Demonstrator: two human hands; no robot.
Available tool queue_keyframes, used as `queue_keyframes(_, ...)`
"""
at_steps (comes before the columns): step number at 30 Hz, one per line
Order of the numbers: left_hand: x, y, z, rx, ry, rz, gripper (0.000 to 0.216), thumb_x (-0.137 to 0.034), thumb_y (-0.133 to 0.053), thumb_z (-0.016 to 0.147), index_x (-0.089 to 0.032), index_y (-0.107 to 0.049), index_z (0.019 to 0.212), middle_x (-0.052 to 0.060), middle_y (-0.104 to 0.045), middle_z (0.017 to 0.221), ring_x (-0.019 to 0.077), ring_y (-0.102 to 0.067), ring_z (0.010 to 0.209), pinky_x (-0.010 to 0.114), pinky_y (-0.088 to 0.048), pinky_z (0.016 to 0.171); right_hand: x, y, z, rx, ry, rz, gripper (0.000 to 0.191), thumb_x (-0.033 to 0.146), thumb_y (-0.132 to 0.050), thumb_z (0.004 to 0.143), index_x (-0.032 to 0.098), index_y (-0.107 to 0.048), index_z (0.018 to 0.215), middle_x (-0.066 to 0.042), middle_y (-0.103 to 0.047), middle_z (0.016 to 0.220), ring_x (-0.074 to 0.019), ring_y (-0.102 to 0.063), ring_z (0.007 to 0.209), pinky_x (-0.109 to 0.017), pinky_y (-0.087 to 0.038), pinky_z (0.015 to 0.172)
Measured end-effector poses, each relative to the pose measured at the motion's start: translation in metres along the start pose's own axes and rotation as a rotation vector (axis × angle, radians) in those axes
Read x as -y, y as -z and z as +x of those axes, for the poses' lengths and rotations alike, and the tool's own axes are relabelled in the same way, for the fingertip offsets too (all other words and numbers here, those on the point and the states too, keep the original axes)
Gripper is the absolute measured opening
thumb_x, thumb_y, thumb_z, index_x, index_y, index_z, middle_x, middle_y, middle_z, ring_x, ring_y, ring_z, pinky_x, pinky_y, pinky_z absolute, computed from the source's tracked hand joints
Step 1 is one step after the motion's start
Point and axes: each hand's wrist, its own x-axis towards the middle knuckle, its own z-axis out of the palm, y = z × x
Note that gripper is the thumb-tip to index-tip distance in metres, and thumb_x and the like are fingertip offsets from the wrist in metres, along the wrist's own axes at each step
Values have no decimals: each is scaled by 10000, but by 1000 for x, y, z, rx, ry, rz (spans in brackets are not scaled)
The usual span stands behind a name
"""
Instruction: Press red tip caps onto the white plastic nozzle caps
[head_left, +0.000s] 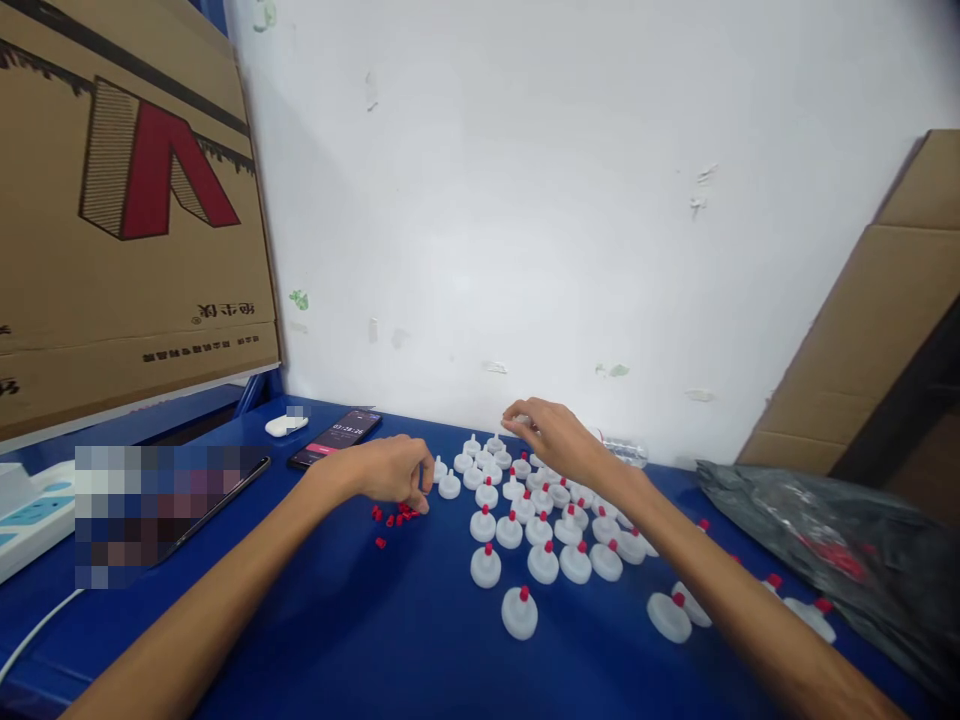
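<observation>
My left hand (397,470) is just above a small pile of red caps (390,520). Its fingers curl down and press together at the pile's right side; whatever they pinch is hidden. Over the back of a group of round white plastic lids with nozzles (484,566) hovers my right hand (555,435). Its thumb and forefinger are bent with a gap between them, and nothing clear shows in it. Many lids carry a red cap on the nozzle; several at the back left, such as one bare lid (449,486), have none.
A phone showing a timer (349,435), a white earbud case (286,424), a second phone (217,505) and a power strip (37,520) are on the left. A grey plastic bag (810,530) lies right. Cardboard boxes (60,200) flank the blue table (360,650); a white wall rises behind.
</observation>
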Motion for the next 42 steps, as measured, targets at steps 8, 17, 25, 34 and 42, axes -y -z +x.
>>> queue_keyframes(8,0,-11,4,109,9,16,41,-190,-684,678,-213,-714,661,36,-763,691,187,-660,557,243,-419,470,-38,-22,-7,159,-57,-85,585,508,-190,1092,225,-602,787,-53,-662,743,-217,-628,713,-323,-425,715)
queue_keyframes(17,-5,-13,3,50,-25,45,127,-101,-591,670,-207,-656,646,21,-762,715,184,-692,609,236,-434,501,-41,-19,-6,180,-106,-170,539,485,-183,1098,221,-602,885,-58,-701,859,-212,-657,826,-304,-417,752)
queue_keyframes(25,-8,-5,4,-121,-47,114,76,-211,-645,782,-218,-670,710,8,-763,785,173,-671,657,256,-418,564,-47,-15,-4,213,-211,-216,365,465,-474,1055,174,-678,973,-33,-704,910,-182,-677,841,-370,-540,813)
queue_keyframes(34,-14,-12,15,-295,-138,178,215,-251,-598,914,-248,-769,1045,41,-769,1016,216,-689,874,282,-428,708,-60,-24,-4,265,-188,-180,280,362,-629,995,182,-641,1209,-81,-660,1225,-213,-669,1030,-426,-575,889)
queue_keyframes(42,-7,-22,20,-290,-179,157,188,-251,-602,914,-267,-785,956,26,-784,923,207,-698,808,271,-406,650,-50,-17,-5,156,-184,-184,228,358,-604,1007,172,-667,1123,-62,-693,1117,-192,-678,955,-403,-564,863)
